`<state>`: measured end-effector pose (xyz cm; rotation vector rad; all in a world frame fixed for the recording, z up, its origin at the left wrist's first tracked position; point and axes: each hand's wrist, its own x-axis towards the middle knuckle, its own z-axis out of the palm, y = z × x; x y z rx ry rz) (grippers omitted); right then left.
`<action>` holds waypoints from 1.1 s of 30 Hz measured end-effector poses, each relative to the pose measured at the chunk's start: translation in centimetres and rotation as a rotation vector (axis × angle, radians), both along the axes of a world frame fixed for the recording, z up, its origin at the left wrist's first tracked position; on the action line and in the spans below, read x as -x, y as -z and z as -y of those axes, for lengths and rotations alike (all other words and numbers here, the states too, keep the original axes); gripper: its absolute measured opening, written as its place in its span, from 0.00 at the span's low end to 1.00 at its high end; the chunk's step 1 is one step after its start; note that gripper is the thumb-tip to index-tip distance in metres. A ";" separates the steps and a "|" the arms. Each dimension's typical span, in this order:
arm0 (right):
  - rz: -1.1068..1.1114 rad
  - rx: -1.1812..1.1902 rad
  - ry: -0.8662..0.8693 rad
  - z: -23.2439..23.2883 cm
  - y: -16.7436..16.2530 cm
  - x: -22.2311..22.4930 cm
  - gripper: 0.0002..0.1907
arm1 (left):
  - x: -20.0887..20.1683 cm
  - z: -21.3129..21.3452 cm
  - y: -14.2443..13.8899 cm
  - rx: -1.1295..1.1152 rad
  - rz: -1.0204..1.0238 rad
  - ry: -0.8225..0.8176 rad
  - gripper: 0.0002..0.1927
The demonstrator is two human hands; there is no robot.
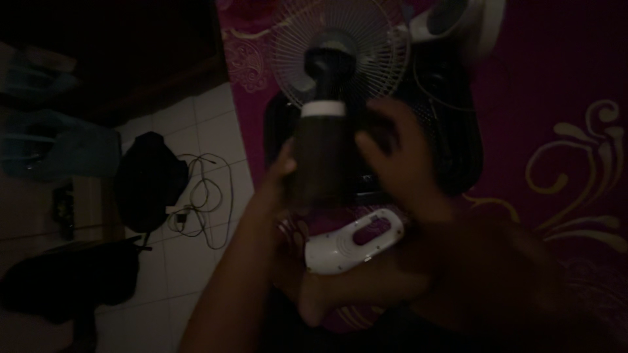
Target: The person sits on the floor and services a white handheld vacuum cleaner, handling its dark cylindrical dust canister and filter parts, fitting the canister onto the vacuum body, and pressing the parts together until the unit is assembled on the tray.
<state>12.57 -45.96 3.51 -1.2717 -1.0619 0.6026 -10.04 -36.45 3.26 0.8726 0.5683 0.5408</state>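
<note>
Magenta patterned rug [556, 98] fills right of frame. White wire-grille fan head [340, 49], top centre, sits on dark cylindrical motor housing [320, 157], mid-frame. Left hand [284, 173] braces housing; fingers hidden, cannot tell. Right hand [399, 153] curled on its right side, steadying. White plastic base piece [353, 242] below.

At frame centre, both hands, left hand [278, 171] and right hand [399, 153], grip a dark fan motor [320, 153]; white grille [340, 49] above, white base [353, 238] below, cables [206, 196] at left.
</note>
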 end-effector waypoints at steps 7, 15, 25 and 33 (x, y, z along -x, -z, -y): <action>-0.074 -0.066 -0.132 1.2 0.5 1.9 0.25 | -1.8 0.4 -0.4 -0.042 -0.197 -0.255 0.47; -0.198 0.047 -0.159 -0.2 0.7 -0.1 0.23 | -1.7 0.9 -0.8 -0.190 -0.151 -0.145 0.50; -0.265 0.014 -0.131 0.6 0.6 0.7 0.25 | -3.8 0.8 -1.5 -0.236 -0.272 -0.447 0.33; -0.258 0.043 -0.185 0.3 0.5 0.7 0.24 | -1.5 1.9 -1.7 -0.153 -0.216 -0.195 0.48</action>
